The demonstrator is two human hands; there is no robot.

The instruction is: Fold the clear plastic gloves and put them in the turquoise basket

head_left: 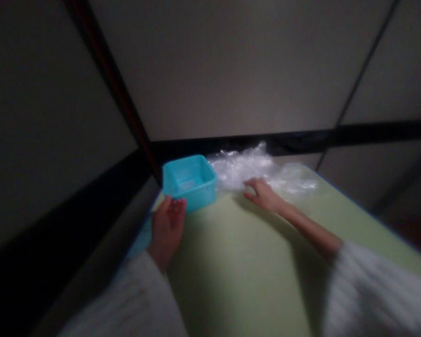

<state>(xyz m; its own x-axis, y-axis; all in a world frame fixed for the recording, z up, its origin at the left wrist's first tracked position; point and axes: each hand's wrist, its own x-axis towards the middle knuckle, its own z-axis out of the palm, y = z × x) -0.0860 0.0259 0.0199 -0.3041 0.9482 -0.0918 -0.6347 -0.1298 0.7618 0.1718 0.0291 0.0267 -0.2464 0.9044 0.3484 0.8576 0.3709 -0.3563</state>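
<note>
A turquoise plastic box [198, 196], open at the top, stands at the far left of the green table top [228, 262]. My left hand [167, 224] is at its near left corner, fingers loosely curled with a gap between thumb and fingers. Whether the fingertips touch the box is unclear in the blur. My right hand [263, 194] reaches over the table with thumb and fingers apart and nothing between them. Just beyond it lies a crumpled heap of clear plastic bags [243, 164], which spreads to the right.
A pale wall [238, 70] with a dark band along its bottom rises behind the table. Close on the left is another dark panel [56, 117], and a reddish-brown strip [108, 75] runs down the corner. The picture is dim and blurred.
</note>
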